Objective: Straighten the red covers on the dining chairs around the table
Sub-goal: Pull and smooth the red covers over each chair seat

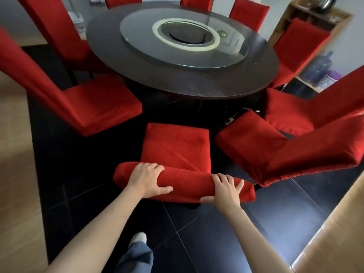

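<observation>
Right below me stands a dining chair in a red cover [176, 146], its seat facing the round dark table [206, 83]. The top of its backrest [187, 184] runs across in front of me. My left hand [147, 179] is wrapped over the left part of that top edge, fingers on the far side and thumb on the near side. Further right on the same edge lies my right hand [224, 189], fingers spread over the cloth and thumb below. The seat cover shows creases near the back right corner.
More red-covered chairs ring the table: one at left [88, 107], two at right [275, 152] [295, 113], several further round. A glass turntable [183, 36] sits on the table. A wooden shelf [307, 14] stands back right, a brown leather edge [331, 233] near right. The floor has dark tiles.
</observation>
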Tool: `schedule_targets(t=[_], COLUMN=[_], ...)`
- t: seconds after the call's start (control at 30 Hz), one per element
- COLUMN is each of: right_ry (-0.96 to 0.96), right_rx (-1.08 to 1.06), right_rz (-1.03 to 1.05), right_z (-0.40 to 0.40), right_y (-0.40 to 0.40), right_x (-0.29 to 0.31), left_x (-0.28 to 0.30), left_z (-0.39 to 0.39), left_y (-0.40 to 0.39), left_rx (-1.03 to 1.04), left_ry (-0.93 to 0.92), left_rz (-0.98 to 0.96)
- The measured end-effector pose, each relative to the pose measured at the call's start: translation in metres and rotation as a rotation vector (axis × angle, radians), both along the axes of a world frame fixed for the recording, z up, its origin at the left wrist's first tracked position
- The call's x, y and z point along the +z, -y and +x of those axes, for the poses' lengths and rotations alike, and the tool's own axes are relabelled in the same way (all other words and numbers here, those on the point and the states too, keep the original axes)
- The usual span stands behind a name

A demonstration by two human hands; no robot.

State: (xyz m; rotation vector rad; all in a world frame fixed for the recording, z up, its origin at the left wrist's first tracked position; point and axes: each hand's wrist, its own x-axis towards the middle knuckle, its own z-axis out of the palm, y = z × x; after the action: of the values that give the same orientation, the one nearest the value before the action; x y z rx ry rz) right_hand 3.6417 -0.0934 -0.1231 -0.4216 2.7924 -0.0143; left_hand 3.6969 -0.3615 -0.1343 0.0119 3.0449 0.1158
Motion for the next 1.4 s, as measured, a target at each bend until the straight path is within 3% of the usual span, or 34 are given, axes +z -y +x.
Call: schedule_targets(t=[0.57,0.97,1.4], right_ry=[-0.003,-0.023,-0.039], right_rx=[0.119,0.045,-0.047], right_rz=[0.023,-0.002,-0.090], right_z=[-0.036,-0.051,-0.031], right_y=[0.002,0.008,0.088], right_x=[-0.004,0.000,-0.002], left_x=[-0.001,-0.006,0.003], left_z=[-0.017,-0.035,-0.053], left_y=[-0.003,0.002,0.088], left_rx=[0.127,0.105,0.027], left_ry=[-0.036,-0.054,0.016], left_rz=[0.001,-0.021,-0.028])
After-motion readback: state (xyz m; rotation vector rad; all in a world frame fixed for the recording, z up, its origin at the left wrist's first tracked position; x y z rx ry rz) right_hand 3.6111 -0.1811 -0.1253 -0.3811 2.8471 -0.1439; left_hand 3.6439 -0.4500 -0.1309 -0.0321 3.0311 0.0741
